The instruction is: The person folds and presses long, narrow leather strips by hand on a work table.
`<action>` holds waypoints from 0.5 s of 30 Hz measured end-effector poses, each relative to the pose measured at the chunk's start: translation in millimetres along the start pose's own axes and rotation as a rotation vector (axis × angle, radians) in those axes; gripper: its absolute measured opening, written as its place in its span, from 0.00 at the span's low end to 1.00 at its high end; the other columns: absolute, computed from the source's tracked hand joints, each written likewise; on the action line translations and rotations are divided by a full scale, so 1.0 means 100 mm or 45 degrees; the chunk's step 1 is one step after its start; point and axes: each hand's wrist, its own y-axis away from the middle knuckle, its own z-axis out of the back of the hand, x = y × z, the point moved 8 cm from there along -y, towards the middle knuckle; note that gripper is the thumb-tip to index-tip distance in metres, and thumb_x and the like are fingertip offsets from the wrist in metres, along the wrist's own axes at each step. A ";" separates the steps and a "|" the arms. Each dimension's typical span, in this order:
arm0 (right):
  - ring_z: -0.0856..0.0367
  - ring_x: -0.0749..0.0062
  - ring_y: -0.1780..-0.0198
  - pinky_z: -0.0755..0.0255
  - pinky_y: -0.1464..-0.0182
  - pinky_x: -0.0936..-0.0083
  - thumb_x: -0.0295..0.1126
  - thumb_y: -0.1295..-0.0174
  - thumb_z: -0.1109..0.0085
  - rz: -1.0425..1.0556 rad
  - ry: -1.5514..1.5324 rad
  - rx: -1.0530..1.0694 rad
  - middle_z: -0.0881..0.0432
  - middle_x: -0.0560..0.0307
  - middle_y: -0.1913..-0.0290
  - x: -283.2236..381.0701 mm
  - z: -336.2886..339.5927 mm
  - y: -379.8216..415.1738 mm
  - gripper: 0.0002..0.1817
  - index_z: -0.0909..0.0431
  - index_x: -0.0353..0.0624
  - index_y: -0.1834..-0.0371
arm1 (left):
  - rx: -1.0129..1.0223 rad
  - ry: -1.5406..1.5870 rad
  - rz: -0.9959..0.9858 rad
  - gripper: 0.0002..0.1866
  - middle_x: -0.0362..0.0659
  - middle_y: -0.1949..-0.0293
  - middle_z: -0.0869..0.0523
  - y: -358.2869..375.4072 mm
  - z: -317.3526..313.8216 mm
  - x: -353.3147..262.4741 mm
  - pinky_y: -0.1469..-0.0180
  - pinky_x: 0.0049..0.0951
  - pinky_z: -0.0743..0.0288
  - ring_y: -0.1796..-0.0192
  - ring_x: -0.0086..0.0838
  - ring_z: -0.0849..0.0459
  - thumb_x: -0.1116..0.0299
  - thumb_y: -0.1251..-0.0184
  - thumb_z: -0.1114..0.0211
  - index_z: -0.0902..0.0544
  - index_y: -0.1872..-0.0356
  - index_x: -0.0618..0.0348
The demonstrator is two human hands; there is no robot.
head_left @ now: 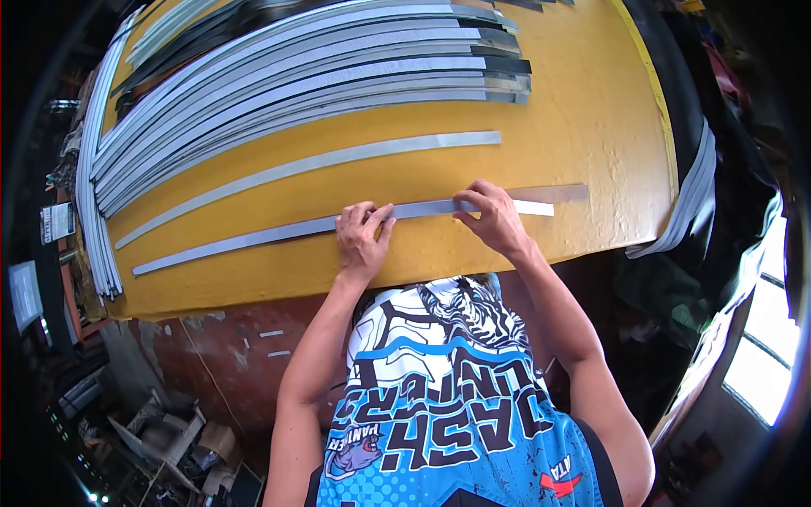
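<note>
A long, narrow grey strip [287, 233] lies near the front edge of the yellow table, its left part paler. My left hand [363, 240] is on the strip around its middle, fingers curled and closed over it. Further right, my right hand [494, 218] pinches the strip between thumb and bent fingers. Past that hand, a white end [535, 208] and a brownish end [562, 193] stick out, slightly fanned apart. How the layers join beneath my fingers is hidden. Behind them a single pale strip [338, 158] lies apart, touched by neither hand.
Many grey and black strips [338, 80] lie stacked at the back of the yellow table [583, 127]. More strips hang over its left edge [89, 194] and right edge [697, 194]. Below left stands a cluttered shelf [169, 439]. A bright window [769, 338] is at right.
</note>
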 end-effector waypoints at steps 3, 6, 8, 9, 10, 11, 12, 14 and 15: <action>0.19 0.57 0.56 0.25 0.53 0.61 0.33 0.46 0.24 -0.010 -0.005 0.003 0.19 0.55 0.59 -0.04 -0.02 0.01 0.15 0.12 0.49 0.55 | 0.010 -0.009 -0.017 0.12 0.38 0.57 0.19 -0.01 0.01 -0.01 0.49 0.39 0.30 0.51 0.34 0.21 0.63 0.39 0.26 0.10 0.54 0.49; 0.20 0.60 0.57 0.25 0.53 0.62 0.32 0.46 0.24 0.013 0.002 -0.020 0.20 0.56 0.59 -0.04 0.00 0.01 0.17 0.12 0.50 0.52 | 0.012 -0.008 -0.054 0.13 0.39 0.57 0.19 -0.02 0.04 -0.05 0.49 0.38 0.30 0.54 0.34 0.21 0.61 0.37 0.26 0.09 0.54 0.50; 0.20 0.60 0.57 0.25 0.53 0.63 0.32 0.47 0.24 0.022 0.002 -0.012 0.20 0.56 0.60 -0.05 -0.01 0.02 0.17 0.11 0.50 0.52 | 0.041 -0.037 -0.048 0.13 0.40 0.56 0.19 -0.02 0.02 -0.05 0.48 0.38 0.31 0.52 0.34 0.22 0.60 0.37 0.27 0.09 0.54 0.50; 0.20 0.60 0.57 0.25 0.53 0.63 0.32 0.47 0.24 0.034 0.003 -0.004 0.20 0.56 0.60 -0.05 -0.02 0.02 0.17 0.11 0.50 0.52 | 0.045 -0.037 -0.047 0.13 0.40 0.56 0.19 -0.02 0.02 -0.04 0.48 0.38 0.31 0.52 0.34 0.22 0.60 0.37 0.27 0.09 0.54 0.50; 0.20 0.60 0.57 0.25 0.53 0.63 0.32 0.47 0.24 0.031 0.001 -0.003 0.20 0.56 0.60 -0.06 -0.03 0.02 0.17 0.11 0.50 0.52 | 0.048 -0.048 -0.049 0.13 0.40 0.56 0.19 -0.01 0.01 -0.04 0.48 0.39 0.31 0.52 0.34 0.22 0.59 0.36 0.27 0.09 0.54 0.50; 0.20 0.60 0.57 0.25 0.54 0.63 0.32 0.47 0.24 0.029 0.008 0.006 0.21 0.56 0.60 -0.07 -0.04 0.03 0.17 0.11 0.50 0.52 | 0.052 -0.059 -0.051 0.13 0.40 0.56 0.19 -0.02 0.00 -0.04 0.48 0.39 0.31 0.51 0.35 0.22 0.59 0.36 0.27 0.10 0.54 0.50; 0.20 0.60 0.57 0.25 0.54 0.63 0.32 0.47 0.24 0.028 0.016 0.014 0.21 0.56 0.60 -0.07 -0.05 0.03 0.16 0.11 0.50 0.53 | 0.055 -0.058 -0.051 0.13 0.40 0.56 0.19 -0.02 0.00 -0.04 0.48 0.39 0.31 0.51 0.35 0.22 0.59 0.36 0.27 0.10 0.54 0.50; 0.20 0.60 0.57 0.25 0.54 0.63 0.32 0.47 0.24 0.037 0.019 -0.002 0.21 0.56 0.60 -0.06 -0.05 0.02 0.16 0.11 0.50 0.54 | 0.041 -0.072 -0.060 0.13 0.40 0.56 0.19 -0.02 0.01 -0.05 0.48 0.39 0.31 0.51 0.35 0.22 0.59 0.36 0.27 0.10 0.54 0.50; 0.20 0.60 0.58 0.25 0.55 0.63 0.32 0.47 0.24 0.049 0.024 -0.018 0.21 0.56 0.60 -0.05 -0.04 0.01 0.15 0.11 0.50 0.55 | 0.042 -0.072 -0.061 0.13 0.40 0.56 0.19 -0.02 0.01 -0.05 0.48 0.39 0.31 0.51 0.35 0.22 0.59 0.36 0.27 0.10 0.54 0.50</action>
